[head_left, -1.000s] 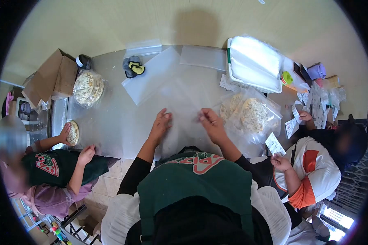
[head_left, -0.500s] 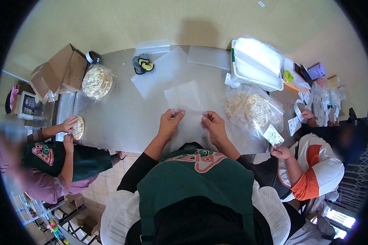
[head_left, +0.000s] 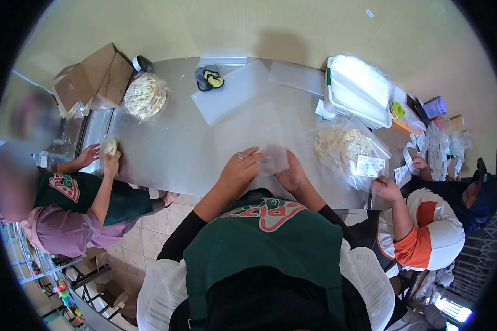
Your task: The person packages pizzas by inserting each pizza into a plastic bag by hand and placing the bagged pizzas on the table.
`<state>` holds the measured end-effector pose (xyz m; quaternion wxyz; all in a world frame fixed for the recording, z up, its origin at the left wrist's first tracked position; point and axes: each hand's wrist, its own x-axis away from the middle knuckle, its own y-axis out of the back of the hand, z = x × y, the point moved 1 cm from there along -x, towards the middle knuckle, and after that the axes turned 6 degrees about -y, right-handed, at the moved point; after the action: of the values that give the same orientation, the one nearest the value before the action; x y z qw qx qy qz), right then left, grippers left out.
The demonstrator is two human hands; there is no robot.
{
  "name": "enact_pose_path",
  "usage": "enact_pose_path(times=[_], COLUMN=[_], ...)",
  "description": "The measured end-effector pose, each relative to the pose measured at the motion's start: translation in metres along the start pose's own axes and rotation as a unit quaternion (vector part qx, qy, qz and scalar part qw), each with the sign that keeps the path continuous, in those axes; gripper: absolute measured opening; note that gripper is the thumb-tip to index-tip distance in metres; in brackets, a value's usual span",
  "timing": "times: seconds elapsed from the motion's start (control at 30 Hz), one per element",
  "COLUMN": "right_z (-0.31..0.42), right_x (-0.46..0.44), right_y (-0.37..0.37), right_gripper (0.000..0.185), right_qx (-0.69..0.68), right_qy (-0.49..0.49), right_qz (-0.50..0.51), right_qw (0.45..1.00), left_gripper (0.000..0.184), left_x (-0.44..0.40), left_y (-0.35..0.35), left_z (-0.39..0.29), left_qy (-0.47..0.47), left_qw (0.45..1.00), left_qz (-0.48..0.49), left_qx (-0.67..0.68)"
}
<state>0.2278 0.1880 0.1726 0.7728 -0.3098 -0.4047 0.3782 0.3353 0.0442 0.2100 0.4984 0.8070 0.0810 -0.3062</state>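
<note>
A clear plastic bag [head_left: 274,160] is bunched and slightly blurred between my two hands, above the metal table [head_left: 165,154]. My left hand [head_left: 242,168] has its fingers bent against the bag's left side, a ring on one finger. On the other side, my right hand [head_left: 291,172] pinches the bag's edge. Past my hands lies a flat clear sheet [head_left: 237,91], with a grey and yellow bundle [head_left: 209,78] on its upper left corner. Bagged pizzas [head_left: 352,148] rest to the right of my right hand.
A co-worker at left holds a small bagged pizza [head_left: 110,147] near stacked pizzas [head_left: 146,97] and a cardboard box [head_left: 96,77]. At right, another co-worker holds a printed label [head_left: 370,165] over the bagged pizzas, below a white basket of plastic bags [head_left: 359,88].
The bag, earlier spread out flat, is now bunched between my hands. The right co-worker's label has moved onto the bagged pizzas. The left co-worker has lifted the small pizza.
</note>
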Motion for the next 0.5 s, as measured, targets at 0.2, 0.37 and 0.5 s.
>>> enact_pose_path(times=[0.2, 0.37, 0.5], right_z=[-0.002, -0.022, -0.016], right_x=[-0.014, -0.026, -0.012], right_y=[0.033, 0.053, 0.025], right_gripper=[0.028, 0.015, 0.013], right_qx=[0.068, 0.254, 0.551], right_qy=[-0.035, 0.009, 0.095], right_qz=[-0.040, -0.111, -0.045], right_qw=[0.996, 0.961, 0.828], left_gripper=[0.010, 0.026, 0.048], left_x=[0.046, 0.072, 0.065], left_y=[-0.024, -0.042, -0.041], left_z=[0.010, 0.015, 0.020], left_qy=[0.016, 0.153, 0.248], left_qw=[0.995, 0.960, 0.944], left_qz=[0.086, 0.234, 0.071], left_qx=[-0.055, -0.026, 0.207])
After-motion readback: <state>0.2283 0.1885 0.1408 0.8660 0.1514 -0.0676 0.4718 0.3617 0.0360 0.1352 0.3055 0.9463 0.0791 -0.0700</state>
